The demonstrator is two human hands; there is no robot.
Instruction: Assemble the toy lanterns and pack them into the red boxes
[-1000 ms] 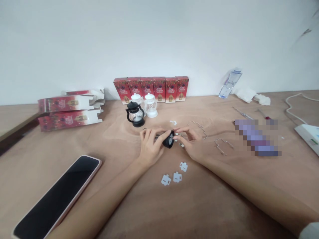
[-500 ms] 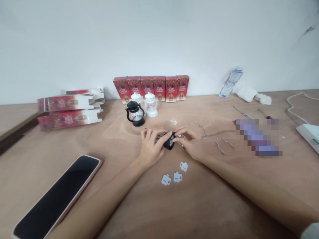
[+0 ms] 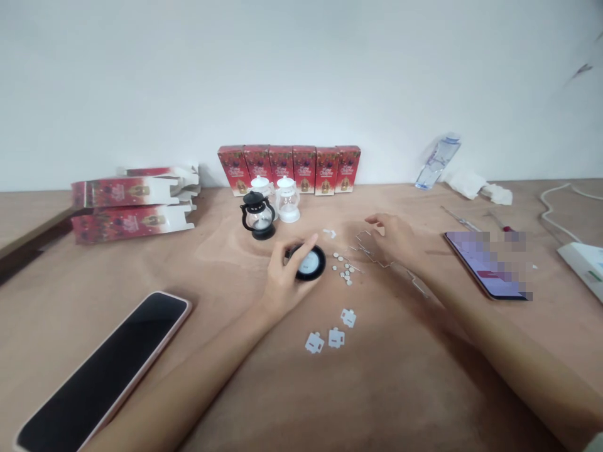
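Observation:
My left hand (image 3: 281, 276) is wrapped round a black lantern (image 3: 322, 262), its round base with a pale centre turned toward me. The lantern's upper part is hidden behind my fingers. Over to the right, my right hand (image 3: 393, 237) hovers above bent wire pieces (image 3: 365, 242), fingers stretched out and apart, with nothing visible in them. Between the hands lies a loose group of button cells (image 3: 347, 275). Closer to me are three white plastic plates (image 3: 336, 338). Small white bits (image 3: 330, 233) rest just beyond the held lantern.
Another black lantern (image 3: 260, 224) and two white lanterns (image 3: 289, 210) stand before a row of red boxes (image 3: 304, 169). Opened boxes (image 3: 122, 220) lie at left. One phone (image 3: 108, 370) lies front left, another (image 3: 480, 263) right, near a screwdriver (image 3: 507, 228), tweezers (image 3: 459, 218) and a bottle (image 3: 438, 162).
My right hand has left the lantern's base and moved right, over the wire pieces. My left hand has turned the base more toward me, and the button cells are now uncovered.

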